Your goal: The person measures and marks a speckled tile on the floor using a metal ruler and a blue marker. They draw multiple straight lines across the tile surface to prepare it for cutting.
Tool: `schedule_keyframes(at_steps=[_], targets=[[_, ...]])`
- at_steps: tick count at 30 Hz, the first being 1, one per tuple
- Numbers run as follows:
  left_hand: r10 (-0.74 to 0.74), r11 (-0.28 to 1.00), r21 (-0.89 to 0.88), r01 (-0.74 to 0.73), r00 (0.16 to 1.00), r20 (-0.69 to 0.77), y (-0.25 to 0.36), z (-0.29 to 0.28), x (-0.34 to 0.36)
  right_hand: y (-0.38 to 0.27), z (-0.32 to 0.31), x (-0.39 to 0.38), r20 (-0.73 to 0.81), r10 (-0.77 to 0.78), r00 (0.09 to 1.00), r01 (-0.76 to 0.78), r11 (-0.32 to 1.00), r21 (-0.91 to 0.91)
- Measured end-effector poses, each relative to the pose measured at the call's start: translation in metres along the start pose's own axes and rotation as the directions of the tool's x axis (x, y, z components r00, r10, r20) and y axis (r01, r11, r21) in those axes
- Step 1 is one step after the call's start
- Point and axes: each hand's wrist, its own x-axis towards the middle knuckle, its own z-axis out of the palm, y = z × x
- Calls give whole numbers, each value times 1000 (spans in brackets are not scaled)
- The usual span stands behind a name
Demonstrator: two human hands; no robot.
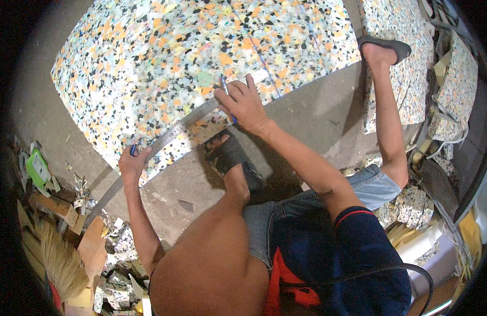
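Observation:
A large sheet of speckled foam (169, 58), mottled white, orange, black and green, lies on the floor before me. Slanting across its near edge is a long grey metal ruler (188, 118), which runs past the sheet at lower left. My left hand (132, 164) holds the ruler at the sheet's near left corner, thumb on its edge. A small blue piece (133, 149) shows between its fingers, too little of it visible to name. My right hand (246, 108) grips a blue pen (224, 84) beside the ruler, with its fingers over the ruler's far part.
My sandalled foot (230, 155) is by the sheet's near edge; the other foot (383, 50) rests at right on another foam sheet (396, 95). Foam scraps (119, 284) and a straw broom (61, 258) lie lower left, near a green-and-white packet (39, 168). Dark lines cross the large sheet.

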Motion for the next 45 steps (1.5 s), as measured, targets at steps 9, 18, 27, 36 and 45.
schedule_keyframes(at_steps=[9, 18, 27, 36, 45], targets=[[-21, 999, 39, 19, 999, 45, -12, 9, 12, 2, -20, 11, 134, -5, 991, -17, 986, 165], [-95, 992, 92, 86, 990, 104, -9, 5, 12, 23, -59, 81, 582, 197, 789, -596, 476, 647], [-136, 991, 39, 131, 976, 171, 2, -1, 11, 28, -23, 79, 603, 91, 792, -572, 457, 682], [-53, 998, 30, 52, 997, 47, -8, 8, 13, 29, -12, 74, 665, 108, 739, -624, 482, 616], [-77, 997, 11, 77, 994, 78, -6, 6, 13, 28, -12, 76, 671, 120, 732, -609, 556, 565]])
